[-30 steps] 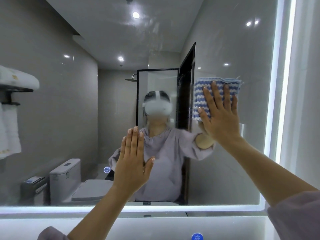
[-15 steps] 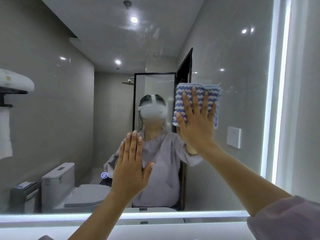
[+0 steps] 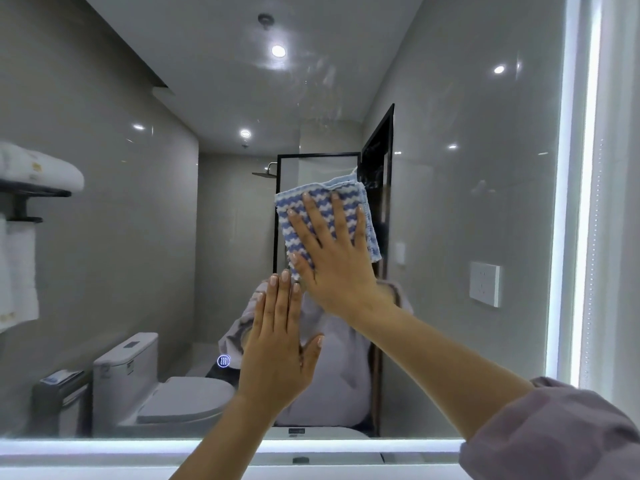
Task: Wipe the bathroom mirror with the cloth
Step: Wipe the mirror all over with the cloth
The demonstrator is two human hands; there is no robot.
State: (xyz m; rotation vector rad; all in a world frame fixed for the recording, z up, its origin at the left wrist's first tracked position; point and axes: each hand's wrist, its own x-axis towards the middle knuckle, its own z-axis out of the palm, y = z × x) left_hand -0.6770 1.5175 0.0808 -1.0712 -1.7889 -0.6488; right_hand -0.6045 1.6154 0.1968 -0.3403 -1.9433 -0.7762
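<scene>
Grey bathroom reflected in lit mirror (image 3: 467,202). Presses striped cloth (image 3: 320,199) flat on glass near centre under right hand (image 3: 337,271), fingers straight and spread. Rests left hand (image 3: 277,355) just below, fingers straight, together, holding nothing.

Bright, cool-white, mostly sharp.
LED edge strips (image 3: 568,202) on the mirror (image 3: 485,202) blow out down the right side and along the bottom; reflected ceiling spots (image 3: 278,50) clip at top centre. Faint streaky glare upper middle. Wide-angle bowing at frame edges; sleeve (image 3: 554,434) lower right slightly soft.
</scene>
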